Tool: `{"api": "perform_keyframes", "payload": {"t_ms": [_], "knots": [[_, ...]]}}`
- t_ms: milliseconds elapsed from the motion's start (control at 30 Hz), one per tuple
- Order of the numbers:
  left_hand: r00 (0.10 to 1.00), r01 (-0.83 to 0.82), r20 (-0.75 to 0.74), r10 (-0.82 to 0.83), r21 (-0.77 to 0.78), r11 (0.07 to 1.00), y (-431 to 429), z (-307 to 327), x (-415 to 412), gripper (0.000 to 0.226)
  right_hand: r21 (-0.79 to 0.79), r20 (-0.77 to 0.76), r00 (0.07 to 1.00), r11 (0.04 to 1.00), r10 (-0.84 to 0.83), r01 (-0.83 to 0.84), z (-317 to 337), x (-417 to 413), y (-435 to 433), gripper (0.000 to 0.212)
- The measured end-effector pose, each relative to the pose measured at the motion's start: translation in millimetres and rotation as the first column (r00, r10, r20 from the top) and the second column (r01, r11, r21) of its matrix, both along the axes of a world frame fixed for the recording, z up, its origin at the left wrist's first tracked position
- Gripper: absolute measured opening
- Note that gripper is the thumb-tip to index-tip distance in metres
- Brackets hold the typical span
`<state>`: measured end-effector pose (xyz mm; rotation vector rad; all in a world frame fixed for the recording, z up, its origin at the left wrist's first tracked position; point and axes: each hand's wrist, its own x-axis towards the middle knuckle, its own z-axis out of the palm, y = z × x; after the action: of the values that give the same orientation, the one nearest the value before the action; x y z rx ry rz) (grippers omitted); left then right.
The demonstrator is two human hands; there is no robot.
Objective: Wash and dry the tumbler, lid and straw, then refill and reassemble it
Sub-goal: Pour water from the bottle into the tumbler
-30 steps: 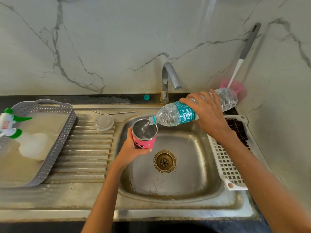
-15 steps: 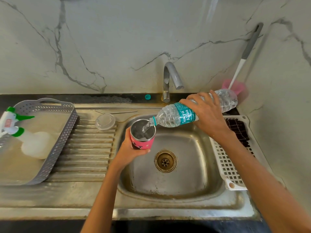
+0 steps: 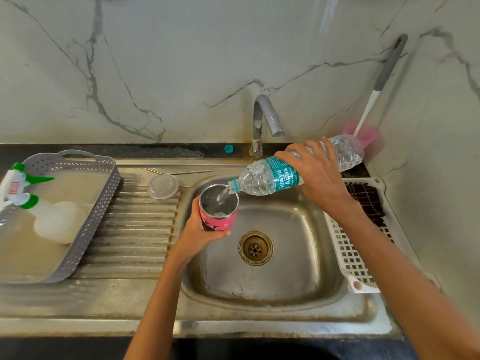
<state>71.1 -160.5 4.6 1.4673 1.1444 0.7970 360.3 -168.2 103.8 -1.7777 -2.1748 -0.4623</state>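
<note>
Off to the left of the hands the lid (image 3: 163,186) and straw (image 3: 179,172) lie on the draining board, the left hand (image 3: 198,233) wraps the pink tumbler (image 3: 218,208) over the sink (image 3: 298,255), and the right hand (image 3: 315,175) above it clasps a tilted water bottle (image 3: 272,178), pouring in.

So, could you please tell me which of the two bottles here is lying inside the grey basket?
The white spray bottle with the green trigger, in the grey basket; the clear water bottle is held tilted, pouring.
</note>
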Motion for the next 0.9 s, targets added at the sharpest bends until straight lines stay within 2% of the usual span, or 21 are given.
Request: {"api": "perform_keyframes", "payload": {"t_ms": [900], "knots": [[1.0,-0.03,0.001,0.03,0.01,0.999,-6.1,1.3,-7.7,0.104,0.025,-0.004,1.0,1.0,0.009,-0.009,-2.5,-7.1,2.3,0.079]]}}
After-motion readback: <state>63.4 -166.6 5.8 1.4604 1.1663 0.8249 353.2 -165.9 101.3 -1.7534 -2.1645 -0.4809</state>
